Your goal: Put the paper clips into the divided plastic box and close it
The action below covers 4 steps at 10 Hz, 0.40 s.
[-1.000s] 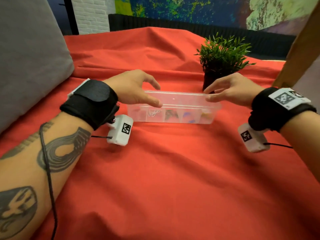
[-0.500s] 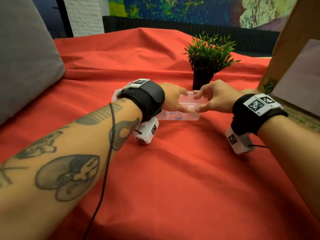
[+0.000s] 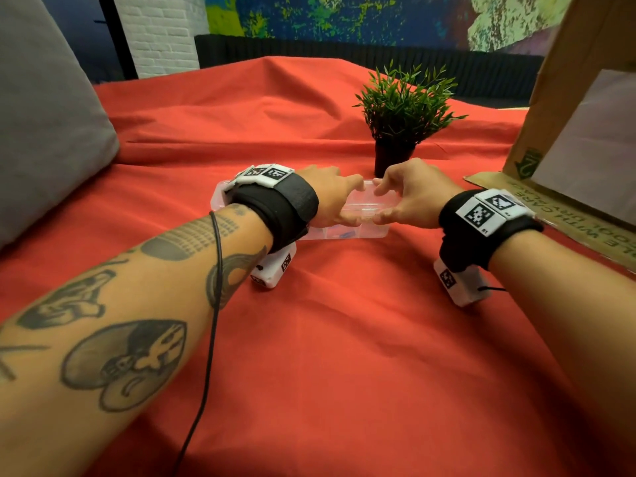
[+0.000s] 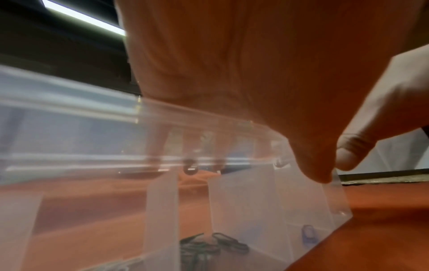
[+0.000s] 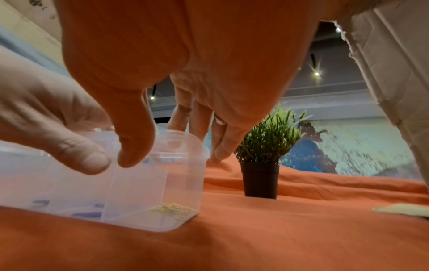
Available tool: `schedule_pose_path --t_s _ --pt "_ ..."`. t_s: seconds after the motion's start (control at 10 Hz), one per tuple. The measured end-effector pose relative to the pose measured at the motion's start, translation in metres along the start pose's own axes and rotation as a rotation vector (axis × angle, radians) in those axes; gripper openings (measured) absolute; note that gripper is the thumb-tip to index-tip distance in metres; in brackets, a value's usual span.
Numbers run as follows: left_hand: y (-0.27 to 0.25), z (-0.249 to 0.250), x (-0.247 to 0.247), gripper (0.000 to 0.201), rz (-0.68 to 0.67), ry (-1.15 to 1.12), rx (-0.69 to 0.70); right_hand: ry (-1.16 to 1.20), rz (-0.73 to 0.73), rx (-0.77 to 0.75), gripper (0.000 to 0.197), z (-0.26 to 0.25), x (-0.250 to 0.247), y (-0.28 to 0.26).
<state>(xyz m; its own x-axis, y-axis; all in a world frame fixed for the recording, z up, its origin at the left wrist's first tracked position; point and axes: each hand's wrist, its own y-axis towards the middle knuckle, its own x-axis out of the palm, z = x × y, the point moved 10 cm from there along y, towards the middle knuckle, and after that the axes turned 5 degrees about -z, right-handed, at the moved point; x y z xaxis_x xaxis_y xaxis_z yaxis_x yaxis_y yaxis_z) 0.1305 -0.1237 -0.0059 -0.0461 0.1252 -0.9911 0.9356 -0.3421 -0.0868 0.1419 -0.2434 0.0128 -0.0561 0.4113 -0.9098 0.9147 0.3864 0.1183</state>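
The clear divided plastic box point(image 3: 358, 232) lies on the red cloth with its lid down. My left hand point(image 3: 327, 197) and right hand point(image 3: 409, 197) meet over its right half, fingers over the lid's back and thumbs on its front edge, almost touching. In the left wrist view the box point(image 4: 243, 201) holds dark green paper clips point(image 4: 209, 245) and a blue clip point(image 4: 307, 236) in separate compartments. Through the box point(image 5: 150, 183) in the right wrist view I see yellow clips point(image 5: 171, 209) in the end compartment. My left wrist hides the box's left part.
A small potted plant point(image 3: 402, 122) stands just behind the box. A grey cushion point(image 3: 44, 132) fills the left side, and a cardboard box point(image 3: 578, 132) stands at the right. A black cable point(image 3: 213, 304) runs along my left forearm. Red cloth point(image 3: 344, 356) covers the near area.
Both hands have slid along the lid from its two ends towards each other, and the thumbs now sit side by side on the front edge. The box has stayed in place.
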Motion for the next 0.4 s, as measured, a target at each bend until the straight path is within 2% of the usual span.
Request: schedule_pose_path --t_s 0.2,0.3,0.4 --pt "-0.018 -0.013 0.002 0.082 -0.043 -0.176 0.057 0.021 -0.069 0.005 0.045 0.001 0.002 -0.007" --pt "-0.038 -0.048 -0.008 0.085 0.008 -0.206 -0.024 -0.019 -0.051 0.011 0.057 0.01 -0.003 -0.018" --pt "-0.072 -0.104 -0.013 0.091 0.093 -0.194 -0.186 -0.042 -0.017 0.021 0.061 0.023 -0.011 -0.033"
